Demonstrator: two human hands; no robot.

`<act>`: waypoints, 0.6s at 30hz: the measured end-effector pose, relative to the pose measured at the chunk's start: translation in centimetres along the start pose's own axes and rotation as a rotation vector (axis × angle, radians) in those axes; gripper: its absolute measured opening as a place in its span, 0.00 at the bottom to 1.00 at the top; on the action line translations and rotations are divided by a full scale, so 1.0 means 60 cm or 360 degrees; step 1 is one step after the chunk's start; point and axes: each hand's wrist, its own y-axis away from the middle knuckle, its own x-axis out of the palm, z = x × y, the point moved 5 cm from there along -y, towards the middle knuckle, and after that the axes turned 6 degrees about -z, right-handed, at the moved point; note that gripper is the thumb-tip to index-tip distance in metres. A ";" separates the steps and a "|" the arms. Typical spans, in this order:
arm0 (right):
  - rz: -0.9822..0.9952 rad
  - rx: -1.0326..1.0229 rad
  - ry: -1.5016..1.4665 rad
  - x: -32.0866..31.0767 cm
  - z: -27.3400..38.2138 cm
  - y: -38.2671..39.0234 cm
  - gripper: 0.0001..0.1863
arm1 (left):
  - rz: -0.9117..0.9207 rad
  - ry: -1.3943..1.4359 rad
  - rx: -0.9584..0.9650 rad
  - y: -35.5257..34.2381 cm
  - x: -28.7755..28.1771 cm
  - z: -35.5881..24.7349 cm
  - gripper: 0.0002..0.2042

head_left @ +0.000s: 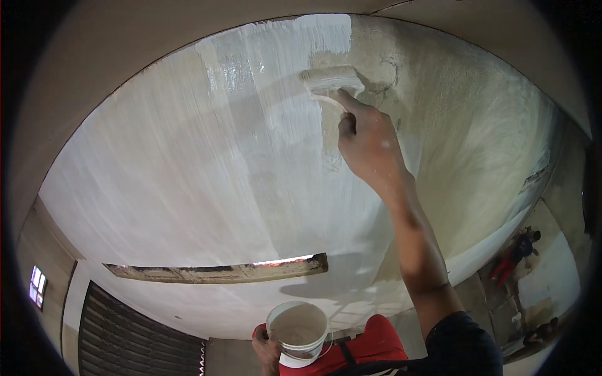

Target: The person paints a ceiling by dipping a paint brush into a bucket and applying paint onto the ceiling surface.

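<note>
My right hand (370, 138) reaches up, its fingers closed round the handle of a wide paintbrush (331, 81). The brush's bristles are coated in off-white paint and lie near or against the wall (282, 188); contact I cannot tell. Wet white strokes run down to the left of the brush, with a bright patch above it, while bare grey-beige plaster shows to its right. Low at my lap, my left hand (266, 349) grips the side of a white bucket (298, 323). The bucket has a wire handle and pale paint residue inside; its liquid level is hard to make out.
A long narrow opening (216, 273) cuts into the wall low down. Dark metal shutter slats (132, 332) stand at lower left, beyond them a small window (37, 287). Another person (515, 254) in red trousers is at the far right beside a partly white wall.
</note>
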 end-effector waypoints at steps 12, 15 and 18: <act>-0.0373 -0.0279 0.0081 0.002 0.013 -0.099 0.21 | 0.0077 -0.0044 -0.0110 0.006 0.004 -0.039 0.20; -0.0266 -0.0300 0.0190 0.004 0.004 -0.077 0.21 | 0.0057 -0.0044 -0.0046 0.003 0.002 -0.036 0.19; -0.0109 -0.0221 0.0090 -0.017 0.009 -0.037 0.21 | 0.0096 -0.0024 -0.0045 0.005 -0.006 -0.037 0.18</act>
